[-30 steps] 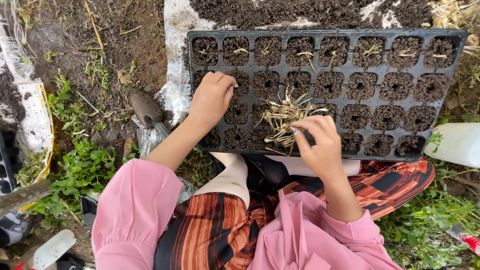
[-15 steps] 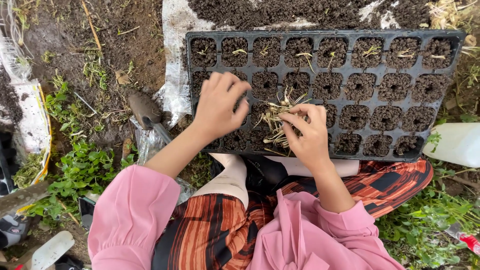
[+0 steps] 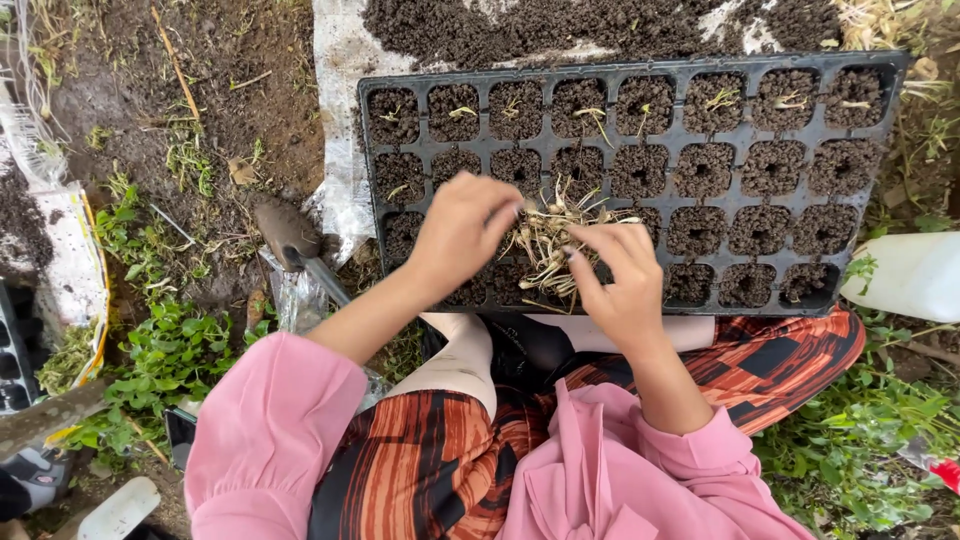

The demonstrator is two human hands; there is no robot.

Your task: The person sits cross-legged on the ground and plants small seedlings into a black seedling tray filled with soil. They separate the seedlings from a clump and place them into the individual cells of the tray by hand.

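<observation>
At the far left lie a white sack (image 3: 70,250) with dark soil on it and a patch of green weeds (image 3: 165,350). A small trowel (image 3: 290,235) rests blade-up on the bare ground, just beside the left edge of a white plastic sheet (image 3: 340,120) heaped with soil.

The left hand (image 3: 462,232) reaches in over the near-left part of a black seedling tray (image 3: 900,100). Its fingers are curled loosely, and the fingertips meet the left side of a bundle of seedlings (image 3: 548,240); whether they have pinched a single stem cannot be told. The bundle, pale roots and thin stalks, lies on the tray's soil-filled cells, in the near rows, a little left of the middle, between the two hands.

The right hand (image 3: 620,285) comes from below. Its fingers are bent and partly open, thumb and forefinger closing on the bundle's right side and touching the stalks. Pink sleeves cover both arms, over a skirt (image 3: 780,370) striped red and black.

In the tray, the far row of cells holds small planted sprouts (image 3: 720,98); most of the other cells show only soil with a hole in the middle. To the right of the tray lies a white plastic jug (image 3: 905,278), with more weeds below it.
</observation>
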